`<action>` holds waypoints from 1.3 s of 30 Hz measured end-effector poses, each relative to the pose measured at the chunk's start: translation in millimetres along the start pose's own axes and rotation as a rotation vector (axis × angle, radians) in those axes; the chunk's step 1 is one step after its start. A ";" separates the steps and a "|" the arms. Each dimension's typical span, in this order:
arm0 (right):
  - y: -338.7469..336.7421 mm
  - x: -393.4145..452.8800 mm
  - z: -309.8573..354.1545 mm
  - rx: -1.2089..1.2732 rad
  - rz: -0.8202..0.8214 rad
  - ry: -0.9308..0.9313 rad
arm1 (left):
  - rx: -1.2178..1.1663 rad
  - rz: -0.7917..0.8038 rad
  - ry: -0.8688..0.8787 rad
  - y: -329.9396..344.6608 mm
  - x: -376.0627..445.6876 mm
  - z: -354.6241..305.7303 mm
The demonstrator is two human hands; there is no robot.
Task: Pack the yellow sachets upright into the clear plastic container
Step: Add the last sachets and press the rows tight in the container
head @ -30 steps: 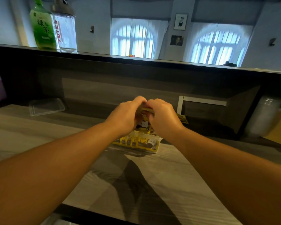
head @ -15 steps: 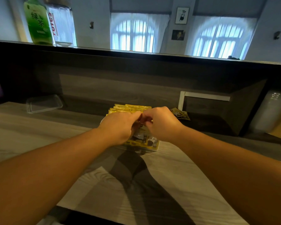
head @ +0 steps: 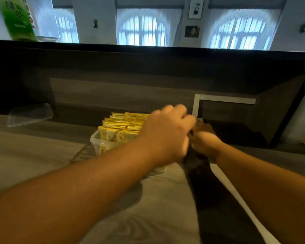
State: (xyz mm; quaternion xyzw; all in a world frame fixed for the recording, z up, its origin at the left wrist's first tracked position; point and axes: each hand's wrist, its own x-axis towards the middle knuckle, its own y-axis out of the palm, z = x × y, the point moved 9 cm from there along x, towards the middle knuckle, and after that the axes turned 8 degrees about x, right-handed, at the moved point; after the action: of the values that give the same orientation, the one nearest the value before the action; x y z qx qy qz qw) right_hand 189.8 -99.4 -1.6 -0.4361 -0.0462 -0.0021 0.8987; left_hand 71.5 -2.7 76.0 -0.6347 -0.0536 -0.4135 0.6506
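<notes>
Both hands are meeting at the right end of the container (head: 97, 144): the left hand (head: 167, 132) curled, the right hand (head: 203, 140) shadowed, grips blurred, so I cannot tell. Sachets (head: 121, 125) are standing packed upright on the table (head: 33, 155); packing seems nearly done.

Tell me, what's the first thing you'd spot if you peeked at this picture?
Probably the bright yellow sachets, standing packed in rows inside the clear plastic container in the middle of the wooden counter. Next, the two hands meeting at the container's right end: the left hand reaches across over the sachets, and the right hand sits in shadow behind it. A green bottle stands on the ledge, top left.
</notes>
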 end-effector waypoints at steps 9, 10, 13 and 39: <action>32.4 92.6 -66.8 -0.449 0.213 -0.091 | -0.691 0.111 -0.626 126.1 -3.2 -21.2; 30.7 104.6 -71.8 -0.412 0.202 -0.069 | -0.711 0.111 -0.704 134.7 -5.8 -13.9; 34.8 108.6 -65.1 -0.236 0.142 -0.110 | -0.732 0.082 -0.778 145.9 -7.3 -2.3; -17.2 -138.2 -62.3 0.133 0.210 0.124 | -0.429 0.329 -0.522 56.3 -69.5 -73.0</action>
State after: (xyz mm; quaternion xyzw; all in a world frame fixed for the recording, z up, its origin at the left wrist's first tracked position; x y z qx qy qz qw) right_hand 56.5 -164.0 -38.1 -0.3769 0.0553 0.0679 0.9221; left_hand 27.1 -41.9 -23.1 -0.8408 -0.0271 -0.1294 0.5249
